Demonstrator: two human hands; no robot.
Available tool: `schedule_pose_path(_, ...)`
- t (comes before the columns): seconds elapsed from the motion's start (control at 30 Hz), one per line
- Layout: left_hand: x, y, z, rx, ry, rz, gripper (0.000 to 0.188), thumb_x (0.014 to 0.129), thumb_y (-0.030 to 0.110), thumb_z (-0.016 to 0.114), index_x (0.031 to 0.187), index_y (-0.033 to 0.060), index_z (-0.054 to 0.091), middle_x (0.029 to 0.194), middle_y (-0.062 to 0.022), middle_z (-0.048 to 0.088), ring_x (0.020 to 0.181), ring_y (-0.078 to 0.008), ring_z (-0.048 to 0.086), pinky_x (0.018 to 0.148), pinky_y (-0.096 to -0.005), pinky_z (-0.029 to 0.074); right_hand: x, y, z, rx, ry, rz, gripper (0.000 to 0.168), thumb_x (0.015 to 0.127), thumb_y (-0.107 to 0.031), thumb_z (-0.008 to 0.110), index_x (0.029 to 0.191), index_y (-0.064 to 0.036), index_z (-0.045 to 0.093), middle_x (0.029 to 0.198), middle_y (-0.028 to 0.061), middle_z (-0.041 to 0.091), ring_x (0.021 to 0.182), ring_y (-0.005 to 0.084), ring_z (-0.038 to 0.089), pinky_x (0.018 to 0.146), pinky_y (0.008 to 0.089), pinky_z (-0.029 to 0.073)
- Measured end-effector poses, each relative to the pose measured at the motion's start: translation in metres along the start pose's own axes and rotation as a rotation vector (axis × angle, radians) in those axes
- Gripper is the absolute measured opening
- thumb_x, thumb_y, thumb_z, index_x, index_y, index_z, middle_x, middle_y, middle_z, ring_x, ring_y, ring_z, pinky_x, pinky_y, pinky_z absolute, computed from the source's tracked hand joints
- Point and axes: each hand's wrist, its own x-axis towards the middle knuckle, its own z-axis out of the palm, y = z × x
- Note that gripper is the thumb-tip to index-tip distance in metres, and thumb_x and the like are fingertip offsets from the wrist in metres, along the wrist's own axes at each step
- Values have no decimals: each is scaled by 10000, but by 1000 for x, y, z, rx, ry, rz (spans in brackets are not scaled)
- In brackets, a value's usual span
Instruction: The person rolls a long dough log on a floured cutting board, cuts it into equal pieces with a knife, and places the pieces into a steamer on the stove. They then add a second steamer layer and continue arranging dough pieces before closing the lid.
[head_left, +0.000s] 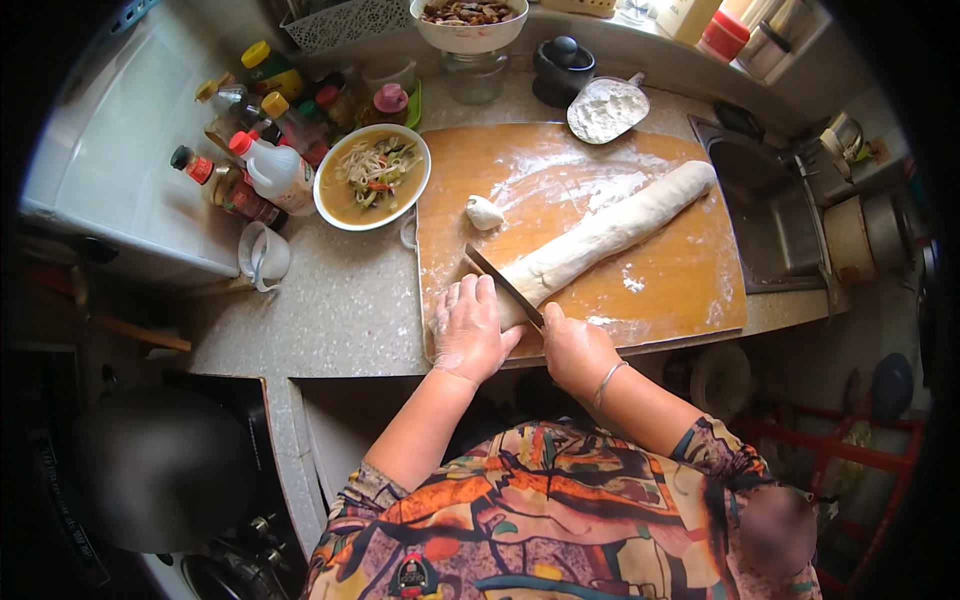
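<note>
A long roll of white dough (600, 232) runs diagonally over the floured wooden board (697, 300). My left hand (469, 322) lies over its near left end, fingers curved onto the dough and hiding part of it. In my right hand (577, 345) is the handle of a kitchen knife (501, 281). The blade crosses the roll just to the right of my left fingers; how deep it sits I cannot tell. One small cut piece of dough (484, 213) rests apart on the board, beyond the knife tip.
Left of the board stands a bowl of soup (369, 177), with several sauce bottles (279, 171) behind it. A scoop of flour (607, 110) overlaps the board's far edge, near a dark lidded mortar (563, 71). The steel sink (765, 210) borders the right side.
</note>
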Motion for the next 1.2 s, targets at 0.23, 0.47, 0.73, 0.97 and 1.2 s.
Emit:
schedule_pose_path(0.23,21,-27,5,122,23,47,669,661,263,830,1170,-16,499,1161,-201,535,1134,-381,501,1006,-464,384,-15,3,-27,79,214,-142,130,925,-129,523,960,-23,455,706,223,649,702,423,659,625,512,522)
schedule_pose_path(0.47,27,-29,-8,94,254,95,656,707,281,814,1217,-16,528,1204,-196,545,1152,-391,500,1045,-465,362,-12,22,-43,16,259,-86,116,913,-105,516,962,-20,453,738,222,652,709,418,659,621,509,525)
schedule_pose_path(0.73,26,13,14,-18,66,129,633,731,319,793,1196,-26,536,1155,-196,551,1148,-379,498,1062,-475,335,-2,22,-45,-5,37,13,125,864,-39,494,981,-11,456,805,259,667,801,448,664,717,527,523)
schedule_pose_path(0.97,35,35,24,67,37,37,658,677,274,821,1165,-38,507,1160,-221,521,1109,-388,500,1055,-482,339,8,35,-24,40,-10,0,142,863,-39,490,997,-4,457,820,265,673,818,443,674,732,521,533)
schedule_pose_path(1.2,5,43,26,47,75,77,599,716,271,801,1146,-33,516,1112,-201,550,1079,-389,511,1020,-481,369,-8,56,-67,135,153,-158,124,883,-67,515,972,-15,445,726,244,645,710,433,658,629,522,520)
